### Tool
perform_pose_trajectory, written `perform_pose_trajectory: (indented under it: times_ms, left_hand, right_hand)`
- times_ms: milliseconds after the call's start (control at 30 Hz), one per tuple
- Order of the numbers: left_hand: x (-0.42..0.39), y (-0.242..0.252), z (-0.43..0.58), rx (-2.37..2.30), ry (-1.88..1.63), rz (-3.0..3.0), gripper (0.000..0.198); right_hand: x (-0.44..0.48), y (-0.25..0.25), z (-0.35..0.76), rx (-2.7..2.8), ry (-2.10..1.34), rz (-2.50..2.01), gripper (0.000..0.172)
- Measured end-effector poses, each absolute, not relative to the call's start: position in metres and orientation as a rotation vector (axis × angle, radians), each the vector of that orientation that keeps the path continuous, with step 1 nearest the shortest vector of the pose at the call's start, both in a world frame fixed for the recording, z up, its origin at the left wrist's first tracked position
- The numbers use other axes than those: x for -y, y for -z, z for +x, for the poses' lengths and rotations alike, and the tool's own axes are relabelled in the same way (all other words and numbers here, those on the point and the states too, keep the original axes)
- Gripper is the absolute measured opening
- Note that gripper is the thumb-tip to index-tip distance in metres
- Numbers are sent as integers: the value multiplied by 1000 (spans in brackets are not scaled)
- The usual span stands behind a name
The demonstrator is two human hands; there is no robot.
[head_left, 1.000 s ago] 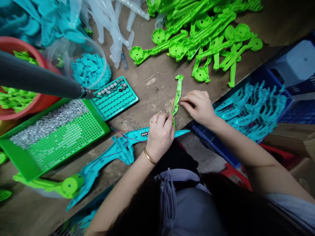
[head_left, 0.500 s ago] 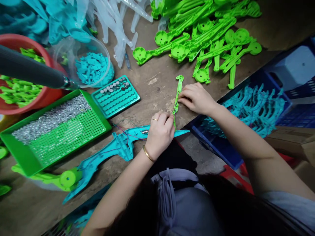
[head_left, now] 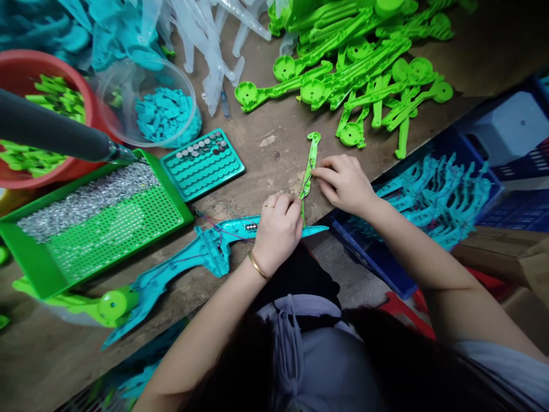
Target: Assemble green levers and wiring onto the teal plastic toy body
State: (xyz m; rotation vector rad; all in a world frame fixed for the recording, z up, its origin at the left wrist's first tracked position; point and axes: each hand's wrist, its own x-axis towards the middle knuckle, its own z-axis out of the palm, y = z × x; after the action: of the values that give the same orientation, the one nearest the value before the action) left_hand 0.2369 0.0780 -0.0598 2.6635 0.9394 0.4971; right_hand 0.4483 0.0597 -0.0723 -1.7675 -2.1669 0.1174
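A long teal plastic toy shell half (head_left: 180,260), with thin wires and a small metal spring-like part in it, lies along the table's front edge. My left hand (head_left: 279,226) rests over its right part, fingers curled and fingertips closed on the lower end of a slim light-green plastic piece (head_left: 314,150). That piece stands out away from me, across the shell. At its right side the fingertips of my right hand (head_left: 347,182) are pinched together against the edge, where a thin dark wire runs. What lies under my left palm is hidden.
Left of the hands are a green perforated tray (head_left: 180,220) of small silvery pieces, a teal ridged tray (head_left: 206,177) with round metal discs, a clear tub (head_left: 193,94) and a red bucket (head_left: 92,97). Green parts (head_left: 343,80) pile behind; a blue crate (head_left: 364,254) stands right.
The view has shifted slightly. My right hand has drawn back a little toward me and stays at the green piece's edge. My left hand keeps its place.
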Motion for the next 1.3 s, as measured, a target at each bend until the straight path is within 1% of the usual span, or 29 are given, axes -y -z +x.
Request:
perform_pose_trajectory:
  times_ms: [200,300,367,500,633,800,967,1200,1300]
  left_hand:
    - [-73,47,238,-990,-427,2662,25]
    - [-67,36,234,-1156,-450,2603,21]
    - [-62,30,229,-1274,-398,2605,19]
    - [-53,25,221,-1329,-232,2641,24]
    - [-47,28,217,-1343,-193,2627,28]
    - [-47,30,216,-1346,-231,2550,20]
    - [-57,28,213,-1331,-272,2542,22]
    - [-63,23,205,-1208,-82,2761,21]
    - [-65,19,191,-1161,-134,2777,24]
  right_hand:
    - [-49,65,428,2079,-228,-1526,20]
    - [-43,67,422,2110,-278,-1448,19]
    - [-42,70,420,2117,-272,-1440,18]
    - [-42,73,419,2096,-251,-1452,15]
    - [-42,75,416,2058,-248,-1481,17]
    - [-43,78,413,2015,-307,-1519,17]
    - [-45,77,410,1994,-329,-1528,13]
    - [-50,64,403,1945,-452,-1698,12]
    - [-52,59,401,1933,-529,-1764,11]
